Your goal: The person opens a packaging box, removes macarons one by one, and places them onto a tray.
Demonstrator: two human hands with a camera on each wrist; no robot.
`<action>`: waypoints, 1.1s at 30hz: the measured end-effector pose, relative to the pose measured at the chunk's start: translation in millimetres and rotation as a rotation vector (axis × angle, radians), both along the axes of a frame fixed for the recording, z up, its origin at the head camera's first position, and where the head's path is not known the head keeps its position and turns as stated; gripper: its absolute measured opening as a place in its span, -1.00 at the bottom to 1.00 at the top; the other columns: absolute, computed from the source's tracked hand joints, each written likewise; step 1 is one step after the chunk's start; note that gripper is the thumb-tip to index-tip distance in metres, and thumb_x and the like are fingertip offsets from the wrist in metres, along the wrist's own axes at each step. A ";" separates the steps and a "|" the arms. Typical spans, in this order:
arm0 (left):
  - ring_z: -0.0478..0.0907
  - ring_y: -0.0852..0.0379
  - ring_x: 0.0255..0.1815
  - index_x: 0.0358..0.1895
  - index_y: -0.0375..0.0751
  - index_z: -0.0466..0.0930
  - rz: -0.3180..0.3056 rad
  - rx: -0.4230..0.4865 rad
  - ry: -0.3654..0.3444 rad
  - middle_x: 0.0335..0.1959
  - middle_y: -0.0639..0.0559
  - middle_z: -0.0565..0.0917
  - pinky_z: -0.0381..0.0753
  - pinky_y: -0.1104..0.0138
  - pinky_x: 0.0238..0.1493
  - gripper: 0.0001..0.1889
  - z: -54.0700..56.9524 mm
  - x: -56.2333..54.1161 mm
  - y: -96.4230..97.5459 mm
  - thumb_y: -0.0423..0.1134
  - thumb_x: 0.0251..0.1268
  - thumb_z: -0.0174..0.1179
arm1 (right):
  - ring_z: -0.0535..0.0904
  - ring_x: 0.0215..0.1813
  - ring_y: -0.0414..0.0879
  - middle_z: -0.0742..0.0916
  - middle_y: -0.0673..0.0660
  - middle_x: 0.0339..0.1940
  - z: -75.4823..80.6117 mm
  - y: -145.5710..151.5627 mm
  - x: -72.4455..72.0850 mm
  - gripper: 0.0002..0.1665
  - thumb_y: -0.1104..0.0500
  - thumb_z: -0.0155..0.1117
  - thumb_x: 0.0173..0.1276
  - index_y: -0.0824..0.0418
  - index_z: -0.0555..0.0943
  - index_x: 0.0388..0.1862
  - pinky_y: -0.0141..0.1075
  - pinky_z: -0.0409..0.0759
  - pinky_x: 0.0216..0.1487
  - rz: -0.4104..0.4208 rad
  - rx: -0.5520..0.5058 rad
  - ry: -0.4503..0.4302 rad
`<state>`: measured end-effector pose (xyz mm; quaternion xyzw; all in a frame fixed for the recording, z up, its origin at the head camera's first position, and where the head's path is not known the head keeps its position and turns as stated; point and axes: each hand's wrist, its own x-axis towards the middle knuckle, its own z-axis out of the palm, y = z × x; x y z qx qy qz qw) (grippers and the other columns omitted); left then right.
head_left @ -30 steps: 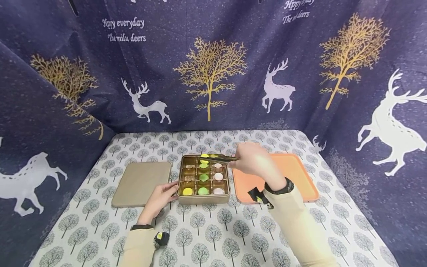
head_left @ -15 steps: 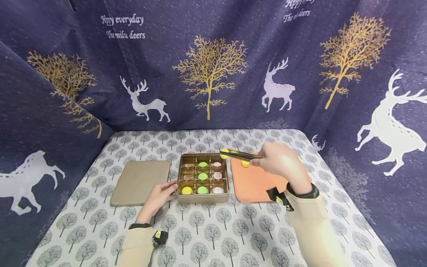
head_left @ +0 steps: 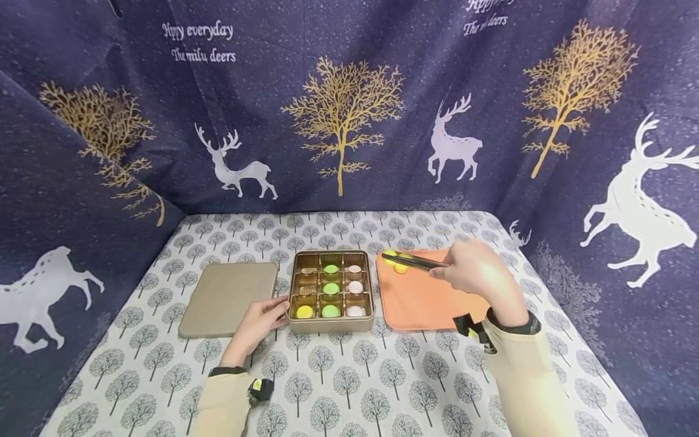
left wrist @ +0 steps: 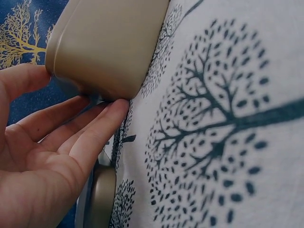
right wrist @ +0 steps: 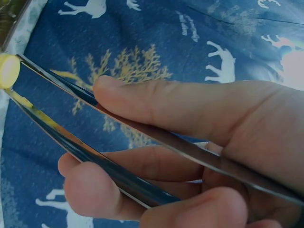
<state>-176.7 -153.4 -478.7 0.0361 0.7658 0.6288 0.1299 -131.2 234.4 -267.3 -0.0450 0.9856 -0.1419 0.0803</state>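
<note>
My right hand pinches a pair of dark metal tweezers between thumb and fingers. A small round yellow disc sits between the tweezer tips, over the far left corner of the orange tray. Close by, another yellow disc lies on that tray. My left hand rests against the left side of a gold box. In the left wrist view its thumb and fairly straight fingers touch the box's corner. Green discs, pale pink discs and one yellow disc lie in the box's compartments.
A flat gold-brown lid lies left of the box. The orange tray stands just right of it. Beneath everything is a white tablecloth with a tree print. A dark blue curtain hangs behind and at both sides.
My right hand has moved right, carrying the yellow disc in the tweezers from above the box's far middle compartment to the orange tray. The left hand has stayed at the box.
</note>
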 end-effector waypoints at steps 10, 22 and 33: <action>0.55 -0.29 0.19 0.35 -0.54 0.27 0.003 -0.006 0.004 0.37 -0.47 0.32 0.63 0.21 0.20 -0.49 2.7 3.1 -2.0 -0.27 0.49 0.03 | 0.28 -0.68 -0.20 0.35 -0.08 -0.81 -21.8 4.4 -1.1 -0.49 0.03 0.37 0.22 0.05 0.35 -0.82 -0.43 0.25 -0.68 -0.044 0.052 0.002; 0.53 -0.30 0.21 0.32 -0.58 0.29 0.012 0.016 0.001 0.37 -0.47 0.32 0.64 0.26 0.18 -0.52 0.7 1.2 2.1 -0.32 0.47 0.02 | 0.25 -0.73 -0.22 0.29 -0.09 -0.83 -40.8 9.4 5.1 -0.41 0.05 0.44 0.15 0.03 0.24 -0.83 -0.46 0.25 -0.73 -0.099 0.051 0.005; 0.49 -0.32 0.25 0.34 -0.58 0.26 -0.005 0.014 0.000 0.41 -0.45 0.26 0.61 0.28 0.21 -0.51 0.8 0.2 0.7 -0.32 0.49 0.00 | 0.33 -0.74 -0.20 0.39 -0.07 -0.84 -47.7 8.0 3.0 -0.50 0.09 0.38 0.15 0.04 0.29 -0.81 -0.44 0.29 -0.70 -0.050 0.082 -0.001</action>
